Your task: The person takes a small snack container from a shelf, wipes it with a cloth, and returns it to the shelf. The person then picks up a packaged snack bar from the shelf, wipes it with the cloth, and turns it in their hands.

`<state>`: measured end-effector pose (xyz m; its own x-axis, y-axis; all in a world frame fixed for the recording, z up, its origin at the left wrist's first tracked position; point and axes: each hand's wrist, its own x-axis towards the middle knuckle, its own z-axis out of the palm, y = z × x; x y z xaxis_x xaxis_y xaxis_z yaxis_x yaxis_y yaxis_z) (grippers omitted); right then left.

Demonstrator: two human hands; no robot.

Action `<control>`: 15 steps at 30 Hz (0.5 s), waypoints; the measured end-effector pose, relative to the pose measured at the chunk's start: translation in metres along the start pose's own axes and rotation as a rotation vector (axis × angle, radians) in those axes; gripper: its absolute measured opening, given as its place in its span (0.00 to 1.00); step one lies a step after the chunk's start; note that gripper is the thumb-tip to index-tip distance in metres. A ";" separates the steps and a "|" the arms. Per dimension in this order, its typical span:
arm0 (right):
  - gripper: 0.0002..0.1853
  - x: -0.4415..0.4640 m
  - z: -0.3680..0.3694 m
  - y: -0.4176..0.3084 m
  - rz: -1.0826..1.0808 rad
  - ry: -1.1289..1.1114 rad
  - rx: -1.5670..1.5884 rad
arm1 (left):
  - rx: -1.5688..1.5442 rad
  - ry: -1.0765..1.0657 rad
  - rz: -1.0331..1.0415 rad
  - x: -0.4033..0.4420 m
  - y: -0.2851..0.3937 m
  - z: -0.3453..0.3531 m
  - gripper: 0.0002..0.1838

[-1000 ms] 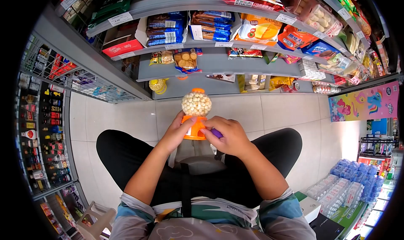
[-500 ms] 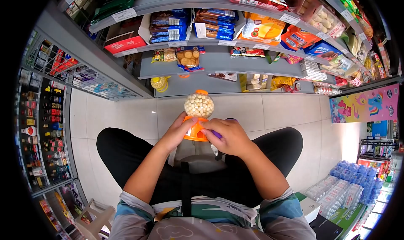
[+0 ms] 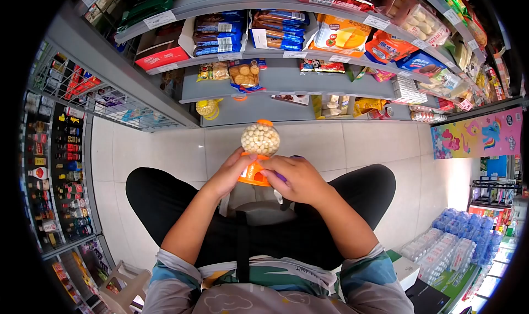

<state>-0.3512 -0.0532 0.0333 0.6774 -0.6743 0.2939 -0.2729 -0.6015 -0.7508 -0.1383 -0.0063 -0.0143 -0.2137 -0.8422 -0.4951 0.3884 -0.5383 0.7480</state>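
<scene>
Between my knees I hold a candy dispenser [image 3: 260, 137] shaped like a gumball machine, with a clear globe full of small pale balls, an orange cap and an orange base. My left hand [image 3: 227, 174] is closed on the left side of the base. My right hand [image 3: 295, 177] presses against the base's right side, its thumb near the front opening. A slim purple thing [image 3: 281, 177] shows in the right hand's grip, with a small whitish piece below it. The fingers hide most of it, so its kind is unclear.
Ahead, grey shelves [image 3: 264, 111] carry packaged biscuits and snacks, and a similar yellow dispenser [image 3: 208, 109] stands low at left. Bottles fill a rack [image 3: 69, 171] on the left. A beige stool [image 3: 125, 287] is at lower left, and packs of bottled water [image 3: 441, 250] sit at right.
The right hand has shifted slightly left over the base, and its thumb now lies closer to the front opening. The dispenser is almost in the same place.
</scene>
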 end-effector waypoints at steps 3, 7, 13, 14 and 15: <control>0.10 0.002 -0.004 0.000 0.076 -0.051 0.062 | -0.032 -0.027 0.001 0.000 0.000 0.000 0.33; 0.14 0.006 -0.016 -0.008 0.115 -0.060 0.156 | -0.047 -0.046 -0.041 -0.003 0.004 0.003 0.32; 0.24 0.003 -0.020 -0.003 0.016 -0.096 0.190 | -0.037 -0.067 -0.056 -0.002 0.002 0.002 0.32; 0.23 0.004 -0.023 -0.005 0.052 -0.126 0.194 | -0.038 -0.074 -0.043 -0.003 0.003 0.003 0.32; 0.22 0.004 -0.024 -0.006 0.087 -0.156 0.197 | -0.040 -0.081 -0.029 -0.003 0.003 0.004 0.33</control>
<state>-0.3635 -0.0627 0.0537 0.7588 -0.6361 0.1401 -0.2066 -0.4389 -0.8744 -0.1399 -0.0055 -0.0090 -0.2968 -0.8271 -0.4773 0.4165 -0.5619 0.7147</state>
